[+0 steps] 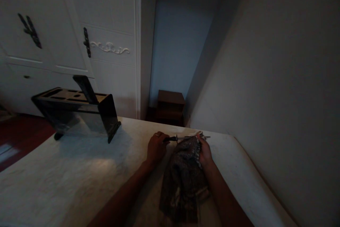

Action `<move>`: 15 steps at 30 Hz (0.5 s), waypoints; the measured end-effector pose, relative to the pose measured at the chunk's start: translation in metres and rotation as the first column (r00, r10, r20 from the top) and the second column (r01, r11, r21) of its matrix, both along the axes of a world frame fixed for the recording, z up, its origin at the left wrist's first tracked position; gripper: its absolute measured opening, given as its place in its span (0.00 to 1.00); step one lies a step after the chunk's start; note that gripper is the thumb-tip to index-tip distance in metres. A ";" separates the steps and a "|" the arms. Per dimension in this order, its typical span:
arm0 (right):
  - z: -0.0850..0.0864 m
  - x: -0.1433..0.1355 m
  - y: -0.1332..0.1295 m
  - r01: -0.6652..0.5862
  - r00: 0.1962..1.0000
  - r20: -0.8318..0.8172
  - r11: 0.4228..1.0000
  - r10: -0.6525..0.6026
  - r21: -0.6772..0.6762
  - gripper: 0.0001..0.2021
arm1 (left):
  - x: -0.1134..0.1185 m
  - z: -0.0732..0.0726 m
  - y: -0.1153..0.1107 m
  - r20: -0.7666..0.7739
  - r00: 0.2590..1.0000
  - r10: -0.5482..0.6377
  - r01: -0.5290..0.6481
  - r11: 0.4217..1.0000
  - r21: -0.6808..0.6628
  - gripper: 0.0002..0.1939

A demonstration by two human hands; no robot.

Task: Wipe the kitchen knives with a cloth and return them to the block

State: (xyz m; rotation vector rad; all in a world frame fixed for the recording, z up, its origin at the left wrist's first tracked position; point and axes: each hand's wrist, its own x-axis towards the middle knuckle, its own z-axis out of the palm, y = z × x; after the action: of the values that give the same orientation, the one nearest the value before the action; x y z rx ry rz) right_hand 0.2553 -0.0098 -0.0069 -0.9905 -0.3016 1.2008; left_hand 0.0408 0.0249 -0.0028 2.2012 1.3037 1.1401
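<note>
My left hand (156,146) is closed round the black handle of a thin metal rod-like tool (182,138), which points to the right; its exact kind is hard to tell in the dim light. A dark patterned cloth (184,170) hangs from my right hand (205,151), whose fingers pinch its upper edge around the far part of the rod. The rod's tip sticks out just past the cloth. Below my hands the cloth spreads toward me over the pale tabletop (106,174).
A knife block (79,117) with one black-handled knife (85,89) in it stands on the table at the left. Behind are white cabinet doors (111,18) and a small brown box-like cabinet (170,105) on the floor. A pale wall (278,78) rises at the right.
</note>
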 end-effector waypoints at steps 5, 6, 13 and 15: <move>0.000 0.026 0.001 0.075 0.995 -0.061 0.997 -0.077 -0.037 0.11 | -0.007 0.000 0.007 0.187 0.979 0.077 -0.094 0.992 0.083 0.12; -0.001 0.030 0.001 0.097 0.993 -0.057 0.995 -0.099 -0.035 0.11 | -0.009 -0.001 0.009 0.220 0.972 0.084 -0.105 0.991 0.085 0.12; 0.000 0.036 -0.001 0.187 0.979 -0.073 0.982 -0.188 -0.019 0.07 | -0.014 -0.001 0.017 0.388 0.922 -0.009 -0.008 0.999 0.042 0.12; 0.002 0.033 -0.002 0.185 0.979 -0.088 0.983 -0.185 -0.001 0.07 | -0.013 0.000 0.014 0.389 0.921 0.014 -0.017 1.000 0.005 0.13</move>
State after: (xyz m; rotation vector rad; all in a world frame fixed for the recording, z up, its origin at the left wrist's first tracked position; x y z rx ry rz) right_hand 0.2879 -0.0115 -0.0049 -0.9352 -0.1408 1.0692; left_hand 0.0273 0.0392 -0.0026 1.8416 1.1438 1.4976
